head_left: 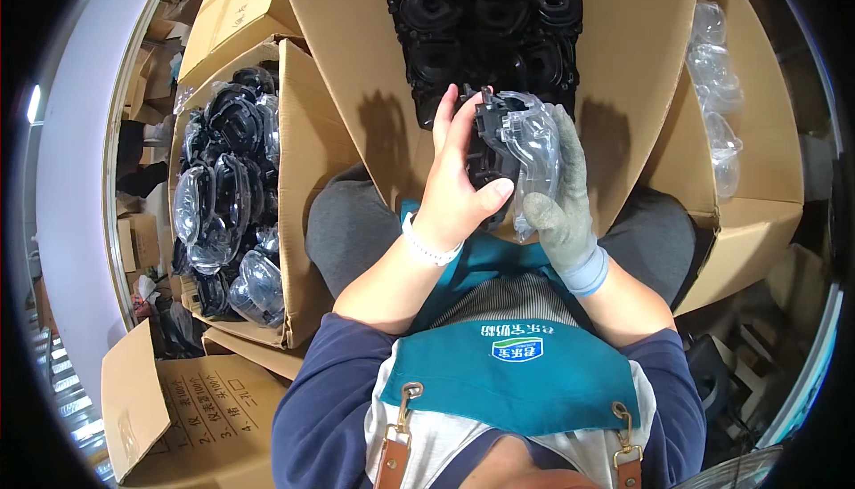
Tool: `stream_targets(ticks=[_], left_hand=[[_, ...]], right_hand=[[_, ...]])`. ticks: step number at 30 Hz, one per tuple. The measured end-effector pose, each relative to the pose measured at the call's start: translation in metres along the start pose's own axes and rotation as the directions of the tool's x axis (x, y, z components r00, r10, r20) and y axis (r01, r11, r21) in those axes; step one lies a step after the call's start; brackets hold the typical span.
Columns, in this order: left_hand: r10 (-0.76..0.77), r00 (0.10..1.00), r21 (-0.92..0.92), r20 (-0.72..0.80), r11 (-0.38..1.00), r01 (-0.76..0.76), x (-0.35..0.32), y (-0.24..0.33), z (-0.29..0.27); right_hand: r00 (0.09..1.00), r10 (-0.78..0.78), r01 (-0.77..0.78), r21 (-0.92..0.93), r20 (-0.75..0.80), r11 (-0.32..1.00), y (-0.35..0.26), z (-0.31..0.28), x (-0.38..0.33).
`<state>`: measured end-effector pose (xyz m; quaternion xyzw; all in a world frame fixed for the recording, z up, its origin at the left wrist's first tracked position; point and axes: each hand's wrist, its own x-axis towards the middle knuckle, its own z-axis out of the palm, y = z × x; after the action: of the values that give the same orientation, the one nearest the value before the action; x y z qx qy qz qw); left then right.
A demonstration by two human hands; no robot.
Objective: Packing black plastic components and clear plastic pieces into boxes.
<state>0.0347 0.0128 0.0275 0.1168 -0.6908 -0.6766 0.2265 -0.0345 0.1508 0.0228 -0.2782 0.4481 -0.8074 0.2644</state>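
Note:
Above my lap, my bare left hand [452, 184] is closed around a black moulded plastic housing [490, 158]. A curved clear plastic cover [540, 140] sits right against the housing's right side; I cannot tell whether the two are locked together. My right hand [567, 213], in a grey glove, grips the cover from its outer side, thumb toward me. Just beyond my hands stands an open cardboard box [628, 35], where several similar black housings [485, 30] lie in rows.
At my left, an open carton [298, 177] holds a heap of black housings with clear covers [223, 204]. Clear covers [717, 88] fill part of a carton [766, 133] on the right. Another cardboard box [214, 418] lies at lower left, and a closed one [245, 8] stands behind.

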Motion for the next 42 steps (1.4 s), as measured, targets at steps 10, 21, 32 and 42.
stream_targets(ticks=[10,21,32,42], left_hand=[[0.019,1.0,0.143,0.023,0.99,-0.022,-0.004,-0.007,0.005],[-0.006,1.0,0.03,0.014,1.0,0.006,-0.009,-0.006,0.012],[0.146,0.989,-0.171,-0.028,0.974,-0.149,-0.007,-0.011,0.022],[-0.141,0.967,-0.705,0.212,0.663,0.251,0.002,0.004,0.016]], right_hand=[[0.998,0.061,-0.061,0.035,-0.025,0.998,-0.003,-0.005,0.007],[0.998,0.058,-0.059,0.049,0.018,0.997,0.004,-0.002,0.0],[0.962,0.107,-0.11,-0.003,0.252,0.994,-0.001,-0.018,0.012],[0.955,0.206,-0.226,-0.07,-0.214,0.972,-0.001,-0.025,0.019]])
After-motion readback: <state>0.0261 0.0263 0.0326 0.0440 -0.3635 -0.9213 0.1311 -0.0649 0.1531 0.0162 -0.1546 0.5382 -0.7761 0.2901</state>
